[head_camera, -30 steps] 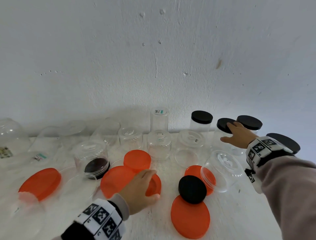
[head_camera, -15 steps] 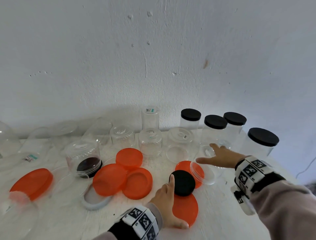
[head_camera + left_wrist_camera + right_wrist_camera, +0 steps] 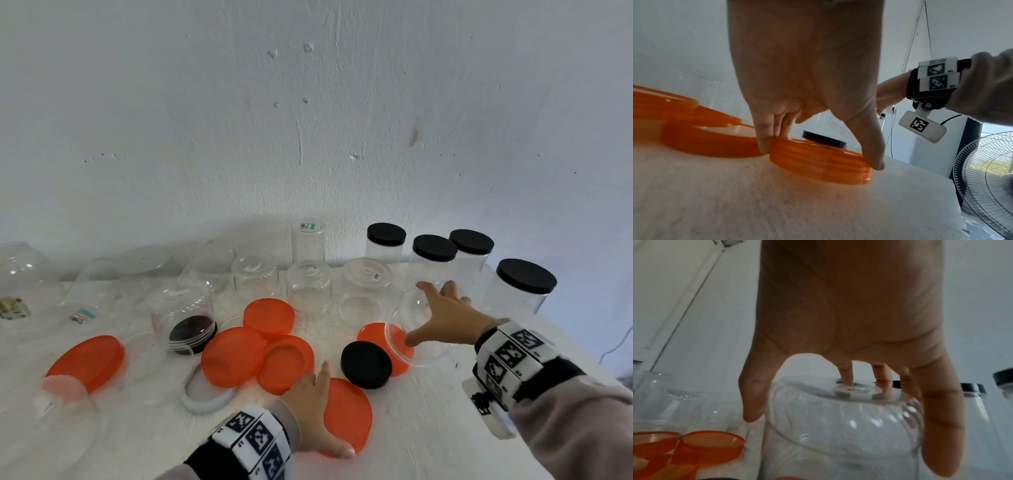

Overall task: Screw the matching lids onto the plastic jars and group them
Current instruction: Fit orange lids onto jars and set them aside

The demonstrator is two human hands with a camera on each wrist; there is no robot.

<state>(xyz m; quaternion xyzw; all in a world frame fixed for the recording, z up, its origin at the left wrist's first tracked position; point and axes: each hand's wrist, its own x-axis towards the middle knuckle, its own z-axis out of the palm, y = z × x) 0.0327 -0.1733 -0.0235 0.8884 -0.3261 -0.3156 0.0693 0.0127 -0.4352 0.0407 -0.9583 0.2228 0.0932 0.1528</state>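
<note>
My left hand (image 3: 320,411) pinches the rim of a large orange lid (image 3: 352,416) lying at the table's front. In the left wrist view the fingers (image 3: 764,142) and thumb clamp opposite sides of that orange lid (image 3: 818,160). My right hand (image 3: 416,311) is spread round a clear jar (image 3: 404,308) lying on its side, mouth towards me. In the right wrist view the thumb and fingers (image 3: 941,434) wrap the jar (image 3: 838,426). A loose black lid (image 3: 365,365) sits between both hands, overlapping two orange lids.
Three more orange lids (image 3: 236,356) cluster at centre and another lies at the left (image 3: 87,361). Upturned clear jars (image 3: 308,291) line the wall. Several black-capped jars (image 3: 434,253) stand back right. A white ring (image 3: 205,399) lies in front. A fan (image 3: 986,178) stands past the table's right edge.
My left hand left the centre orange lids, moved right and took hold of the front orange lid. My right hand came back from the black-capped jars and closed round the lying jar.
</note>
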